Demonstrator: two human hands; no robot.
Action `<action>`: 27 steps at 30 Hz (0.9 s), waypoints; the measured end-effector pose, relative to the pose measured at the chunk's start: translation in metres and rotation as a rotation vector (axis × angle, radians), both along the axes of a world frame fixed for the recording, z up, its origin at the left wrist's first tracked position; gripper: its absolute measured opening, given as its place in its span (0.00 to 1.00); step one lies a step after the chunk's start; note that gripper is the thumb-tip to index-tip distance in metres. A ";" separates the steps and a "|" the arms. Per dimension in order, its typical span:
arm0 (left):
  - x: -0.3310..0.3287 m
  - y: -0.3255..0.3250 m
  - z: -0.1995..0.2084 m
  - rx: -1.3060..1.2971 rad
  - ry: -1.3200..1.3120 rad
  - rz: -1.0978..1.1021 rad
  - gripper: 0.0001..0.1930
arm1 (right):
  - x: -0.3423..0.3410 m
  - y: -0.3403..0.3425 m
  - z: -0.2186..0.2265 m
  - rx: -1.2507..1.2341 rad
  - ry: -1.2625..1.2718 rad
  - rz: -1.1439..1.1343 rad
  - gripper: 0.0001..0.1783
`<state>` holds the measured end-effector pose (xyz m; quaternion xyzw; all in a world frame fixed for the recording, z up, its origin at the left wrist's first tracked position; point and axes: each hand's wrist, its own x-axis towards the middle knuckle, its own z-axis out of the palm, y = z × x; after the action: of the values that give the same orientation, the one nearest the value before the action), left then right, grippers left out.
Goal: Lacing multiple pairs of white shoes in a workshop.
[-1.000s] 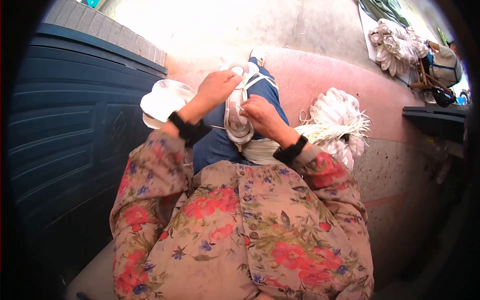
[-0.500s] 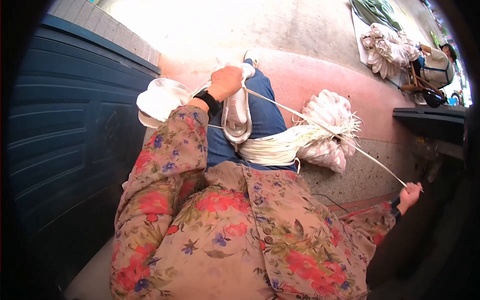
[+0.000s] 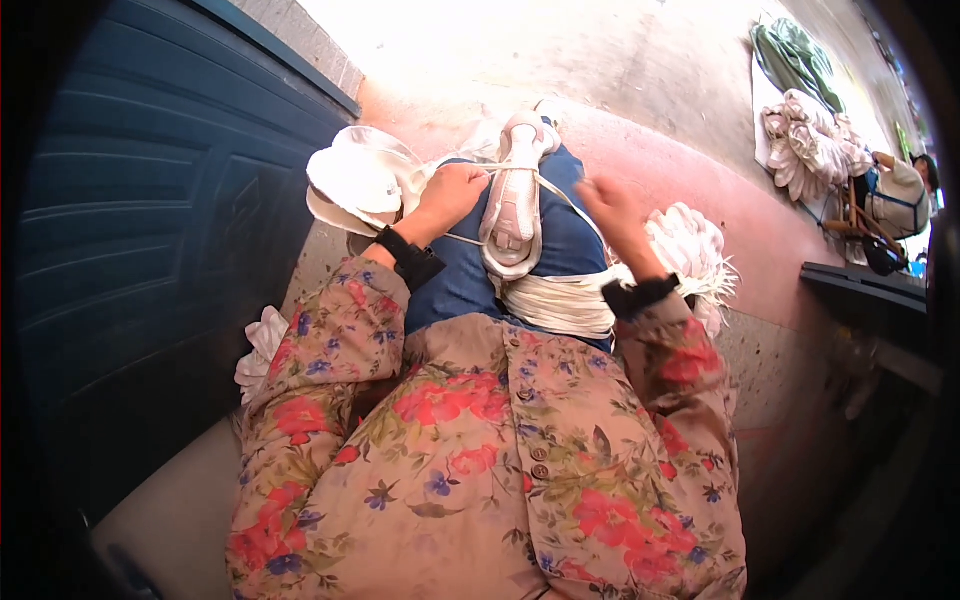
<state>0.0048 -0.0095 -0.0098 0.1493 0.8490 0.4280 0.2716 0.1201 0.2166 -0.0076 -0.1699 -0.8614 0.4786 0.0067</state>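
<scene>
- Left hand (image 3: 455,198): fingers pinched together on a white lace (image 3: 508,168) crossing the shoe.
- Right hand (image 3: 612,210): raised right of the shoe, fingers blurred; whether it grips the trailing strand (image 3: 568,202) cannot be told.
- Shoe (image 3: 513,215): white and pale pink, lying lengthwise on the jeans (image 3: 445,290), toward the knee edge of the lap.
- Handling, as judged: steady the shoe against the thighs; draw the strand evenly, without twist; keep the pinch near the crossing so both sides pull level.
- Lace bundle (image 3: 560,303): cream-white, across the right thigh, just beside the shoe's near end; loose ends could snag the working strand.
- Pale pink pile (image 3: 685,235): beyond the right edge of the jeans, partly behind the right wrist; likeliest obstacle to a wide rightward pull.
- White heap (image 3: 345,185): beyond the left edge of the jeans, near the left forearm.
- Dark blue panel (image 3: 130,220): far left, limiting reach.
- Green cloth (image 3: 795,62): far right corner of the floor.
</scene>
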 end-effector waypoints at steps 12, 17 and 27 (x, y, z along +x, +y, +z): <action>-0.005 0.030 0.009 -0.199 0.618 -0.204 0.09 | -0.075 -0.035 0.011 0.207 0.056 0.264 0.13; -0.006 0.033 0.013 -0.247 0.763 -0.280 0.07 | -0.076 -0.033 0.004 0.129 0.011 0.187 0.13; -0.015 0.044 0.023 -0.311 1.040 -0.549 0.04 | -0.076 -0.036 0.004 0.024 0.016 0.151 0.14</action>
<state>-0.0105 0.0346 0.0134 0.5107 0.8535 0.0843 -0.0599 0.0441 0.1806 -0.0033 -0.1004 -0.8773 0.4688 -0.0204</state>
